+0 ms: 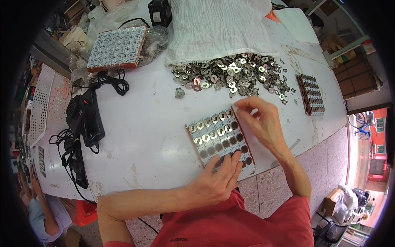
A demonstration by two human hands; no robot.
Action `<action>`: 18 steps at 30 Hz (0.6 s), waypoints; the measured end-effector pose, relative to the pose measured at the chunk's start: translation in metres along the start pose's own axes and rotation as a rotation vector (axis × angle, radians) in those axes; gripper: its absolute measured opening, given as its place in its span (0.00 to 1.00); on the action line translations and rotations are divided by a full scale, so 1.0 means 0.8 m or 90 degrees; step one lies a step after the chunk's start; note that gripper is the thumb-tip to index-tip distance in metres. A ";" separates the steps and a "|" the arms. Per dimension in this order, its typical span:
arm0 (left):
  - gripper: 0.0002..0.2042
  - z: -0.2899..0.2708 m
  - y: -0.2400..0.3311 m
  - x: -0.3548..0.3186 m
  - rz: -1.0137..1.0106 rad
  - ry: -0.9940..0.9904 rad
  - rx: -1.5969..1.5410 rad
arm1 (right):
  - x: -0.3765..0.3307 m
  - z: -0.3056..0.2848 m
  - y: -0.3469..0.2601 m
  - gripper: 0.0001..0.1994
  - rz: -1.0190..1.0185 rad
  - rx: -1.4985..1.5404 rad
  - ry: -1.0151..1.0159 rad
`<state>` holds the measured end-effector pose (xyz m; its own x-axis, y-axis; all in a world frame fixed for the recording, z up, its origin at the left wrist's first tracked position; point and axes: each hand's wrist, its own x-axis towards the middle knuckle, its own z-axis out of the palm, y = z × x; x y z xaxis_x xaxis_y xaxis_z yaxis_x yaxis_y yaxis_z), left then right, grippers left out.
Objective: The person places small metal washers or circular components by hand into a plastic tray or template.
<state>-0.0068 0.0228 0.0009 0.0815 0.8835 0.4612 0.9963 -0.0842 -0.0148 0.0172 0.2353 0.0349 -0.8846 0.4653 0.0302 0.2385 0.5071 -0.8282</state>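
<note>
Two rows of silver metal pieces point(213, 134) gleam on the rectangular panel point(222, 138) we have before us, which lies tilted at the near edge of the white table point(144, 111). The top row looks complete, with six pieces; the second shows five, its right-hand spot dark and bare. Below these, dark round spots point(225, 143) run on without silver, so we judge the panel to be less than half covered. Part of the lower rows is hidden from us.

Our hands are apart. The left hand point(220, 177) rests its fingers on the panel's lower part, covering some spots; we cannot tell whether it grips anything. The right hand point(260, 119) bends thumb and fingers at the upper right corner; whether a piece sits between them, we cannot tell.

Beyond the panel, a large heap of loose metal pieces point(236, 76) spills from under a white woven sack point(222, 33), leaving plenty to draw on. A small block point(313, 94) stands far right, a larger silver-topped block point(117, 47) far left, and a black power unit point(87, 115) nearer on the left.
</note>
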 end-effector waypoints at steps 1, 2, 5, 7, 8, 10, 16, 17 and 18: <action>0.20 0.001 0.000 0.000 0.001 0.000 -0.003 | 0.012 -0.002 0.006 0.07 -0.069 -0.031 0.041; 0.20 0.001 -0.001 0.000 0.001 0.000 -0.006 | 0.022 -0.002 0.006 0.07 -0.072 -0.031 0.041; 0.19 -0.002 -0.002 0.001 0.005 0.008 -0.003 | 0.043 -0.001 0.003 0.07 -0.147 -0.158 0.025; 0.19 -0.001 0.000 0.002 -0.005 0.016 -0.012 | 0.054 0.006 -0.001 0.07 -0.155 -0.176 0.009; 0.19 -0.001 0.000 0.002 -0.013 0.023 -0.024 | 0.060 0.011 -0.004 0.07 -0.159 -0.193 -0.007; 0.19 -0.001 -0.001 0.002 -0.012 0.023 -0.021 | 0.071 0.021 -0.006 0.07 -0.166 -0.225 -0.016; 0.18 -0.002 -0.002 0.001 -0.010 0.020 -0.023 | 0.077 0.035 0.001 0.06 -0.250 -0.345 0.017; 0.18 -0.002 -0.002 0.000 -0.010 0.022 -0.021 | 0.077 0.032 0.001 0.06 -0.250 -0.344 0.015; 0.18 -0.001 -0.002 0.000 -0.012 0.021 -0.022 | 0.077 0.028 0.001 0.05 -0.243 -0.238 0.015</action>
<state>-0.0081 0.0224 0.0018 0.0620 0.8696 0.4898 0.9962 -0.0843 0.0236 -0.0459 0.2479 0.0239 -0.9284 0.2110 0.3059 0.0320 0.8655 -0.4998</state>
